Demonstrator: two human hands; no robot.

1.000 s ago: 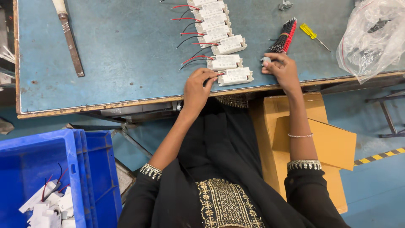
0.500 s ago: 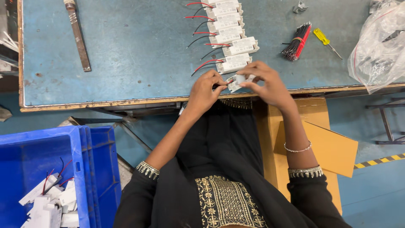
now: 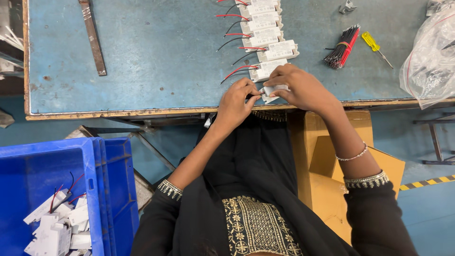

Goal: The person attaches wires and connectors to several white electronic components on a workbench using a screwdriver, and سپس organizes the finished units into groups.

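Fingers of both hands close on one small white module (image 3: 274, 91) at the near edge of the blue worktable (image 3: 142, 71): the left hand (image 3: 235, 100) pinches its left end between thumb and forefinger, and the right hand (image 3: 303, 87) covers the right end from above, fingers curled over it so that only a strip of white shows between the two hands. The module lies between the two sets of fingertips, its long axis roughly left to right along the table edge, tilted a little. Both hands touch it; neither is clearly nearer. It sits just below the last piece in a row of like white modules with red and black leads (image 3: 265, 35) that runs away up the table. The left forearm rises steeply from the lap, wrist bent in; the right forearm comes in from the right, wrist arched over the piece. A bundle of red and black wires (image 3: 342, 46) and a yellow screwdriver (image 3: 374, 45) lie well apart to the right.
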